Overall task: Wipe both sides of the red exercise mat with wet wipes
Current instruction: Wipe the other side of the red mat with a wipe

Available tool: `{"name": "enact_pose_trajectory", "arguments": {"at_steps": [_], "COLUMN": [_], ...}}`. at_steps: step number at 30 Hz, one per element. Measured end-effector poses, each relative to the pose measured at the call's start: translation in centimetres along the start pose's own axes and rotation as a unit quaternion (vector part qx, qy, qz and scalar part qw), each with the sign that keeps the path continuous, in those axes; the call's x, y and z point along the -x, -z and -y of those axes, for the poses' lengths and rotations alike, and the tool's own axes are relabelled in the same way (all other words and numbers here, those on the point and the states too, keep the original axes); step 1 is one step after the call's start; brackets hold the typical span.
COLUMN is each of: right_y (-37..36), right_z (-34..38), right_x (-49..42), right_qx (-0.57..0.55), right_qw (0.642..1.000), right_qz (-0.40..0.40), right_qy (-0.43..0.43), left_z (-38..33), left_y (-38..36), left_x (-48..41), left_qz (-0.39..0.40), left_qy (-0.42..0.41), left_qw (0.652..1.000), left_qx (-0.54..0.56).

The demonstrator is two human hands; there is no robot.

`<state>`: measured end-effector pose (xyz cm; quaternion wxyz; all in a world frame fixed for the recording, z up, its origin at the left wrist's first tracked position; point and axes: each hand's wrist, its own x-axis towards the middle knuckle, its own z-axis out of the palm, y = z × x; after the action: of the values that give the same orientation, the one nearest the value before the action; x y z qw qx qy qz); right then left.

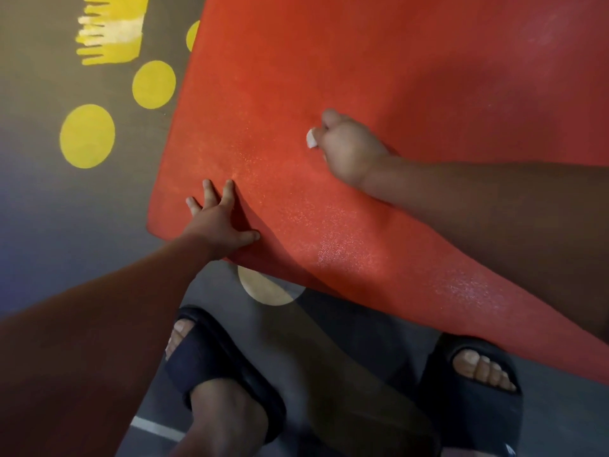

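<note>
- A broad red exercise mat (362,77) with a finely grained surface was spread over a dark grey painted floor (49,209). It filled the upper and right part of the head view, and its near edge ran on a slant just ahead of the person's feet.
- The left hand (220,222) was laid on the mat beside its near left corner. The fingers were straight and fanned apart and the thumb was stretched to the side, so the mat was pressed rather than grasped.
- The right hand (349,150) was set on the mat further in, well apart from the left hand, with the knuckles up and the fingers curled under.
- A small crumpled white wet wipe (311,138) was gripped in the right hand. Only a wad of it could be seen, sticking out at the finger side and touching the mat.
- A faint sheen was seen on the mat along a band between the two hands and the near edge.
- Round yellow painted spots (87,136) were marked on the floor left of the mat, and one paler spot (263,291) was half covered by the mat's near edge.
- A yellow painted comb-shaped mark (112,31) was seen at the top left, clear of the mat.
- Two black open-toed slide sandals (214,361) were worn on the feet at the bottom of the view, with a short white painted line (158,428) on the floor beside the left one.
</note>
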<state>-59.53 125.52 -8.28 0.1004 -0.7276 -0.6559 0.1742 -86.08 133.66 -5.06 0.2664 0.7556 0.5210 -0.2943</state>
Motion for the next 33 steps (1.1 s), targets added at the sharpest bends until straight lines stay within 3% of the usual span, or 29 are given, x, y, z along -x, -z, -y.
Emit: {"name": "enact_pose_trajectory", "arguments": {"at_steps": [3,5,8,9,11,13,15,20,23,26,28,31,33], "right_y": [-2.7,-4.6,-4.7,-4.5,-3.5,-2.7,-2.5,-4.4,-4.3,-2.6,-0.8,2.7,5.1], "right_z": [4.3,6.9,7.3,6.5,4.6,3.0,2.9,5.9,4.5,3.2,2.6,3.0,4.1], "right_x": [4.2,8.2,11.2,10.4,8.0,5.6,5.5,12.7,13.0,9.8,7.6,5.7,5.2], "right_qx": [-0.018,-0.040,-0.076,-0.073,-0.081,-0.088,-0.092,-0.081,-0.082,-0.066,-0.036,-0.009,-0.013], "right_qw": [0.990,0.962,0.925,0.922,0.950,0.981,0.988,0.942,0.925,0.947,0.970,0.974,0.973], "right_qz": [0.005,0.075,0.185,0.165,0.089,0.028,0.016,0.094,0.134,0.127,0.081,0.050,0.048], "right_qy": [0.140,0.260,0.324,0.342,0.290,0.171,0.122,0.310,0.346,0.286,0.228,0.221,0.226], "left_z": [0.0,0.0,-0.1,-0.1,-0.1,-0.1,-0.1,-0.2,-0.3,-0.5,-0.9,-0.8,-0.6], "left_y": [0.1,0.0,-0.1,-0.1,-0.1,0.0,0.1,0.2,0.1,0.8,1.4,2.6,4.4], "left_x": [0.1,0.0,-0.1,-0.1,-0.1,-0.1,-0.1,-0.3,-0.4,-0.3,0.0,0.5,1.5], "left_qz": [0.002,0.003,0.003,0.005,0.005,0.001,0.000,0.013,0.022,0.024,0.031,0.045,0.073], "left_qy": [0.003,0.000,0.002,0.002,0.001,0.000,0.002,0.002,0.005,0.006,0.002,-0.017,-0.085], "left_qw": [1.000,1.000,1.000,1.000,1.000,1.000,1.000,1.000,0.999,0.999,0.997,0.987,0.972], "left_qx": [0.000,-0.004,-0.007,-0.007,-0.005,-0.006,-0.009,-0.017,-0.028,-0.037,-0.075,-0.152,-0.208]}}
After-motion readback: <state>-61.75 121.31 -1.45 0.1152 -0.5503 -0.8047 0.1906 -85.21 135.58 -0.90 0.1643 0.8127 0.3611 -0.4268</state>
